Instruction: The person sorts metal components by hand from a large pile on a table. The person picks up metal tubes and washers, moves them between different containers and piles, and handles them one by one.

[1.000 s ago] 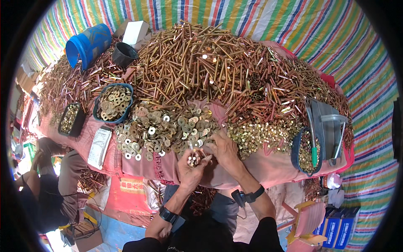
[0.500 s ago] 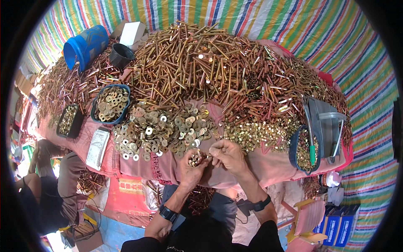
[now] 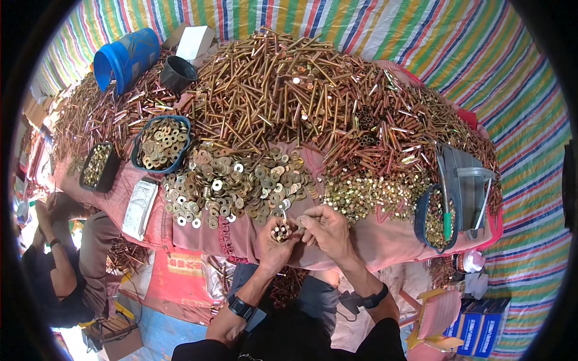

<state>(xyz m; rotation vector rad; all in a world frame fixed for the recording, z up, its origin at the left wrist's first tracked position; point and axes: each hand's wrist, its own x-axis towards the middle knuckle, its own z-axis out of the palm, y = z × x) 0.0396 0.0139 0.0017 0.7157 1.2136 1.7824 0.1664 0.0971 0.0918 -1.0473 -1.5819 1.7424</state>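
My left hand point(image 3: 274, 249) is closed around a small bundle of gold-coloured bolts point(image 3: 280, 233), their ends pointing up toward me. Right beside it, my right hand point(image 3: 328, 231) has thumb and fingers pinched together at the bundle's edge; whatever sits between the fingertips is too small to make out. Beyond the left hand, flat washers point(image 3: 241, 186) spread in a loose heap on the pink cloth point(image 3: 313, 256). Small brassy nuts point(image 3: 367, 192) lie scattered past the right hand. Behind both rises a large heap of long bolts and metal sleeves point(image 3: 271, 90).
Tubs of washers point(image 3: 161, 144) and small nuts point(image 3: 99, 167) stand left, near a silver packet point(image 3: 140, 207). At right are a nut tub point(image 3: 436, 222) with a green pen point(image 3: 447, 222) and a grey bin point(image 3: 469, 180). Another person point(image 3: 60, 265) sits at left.
My right fingertips have come in closer to the bundle in my left hand. At the left, the other person's arms have shifted into clearer view. The whole picture has turned slightly.
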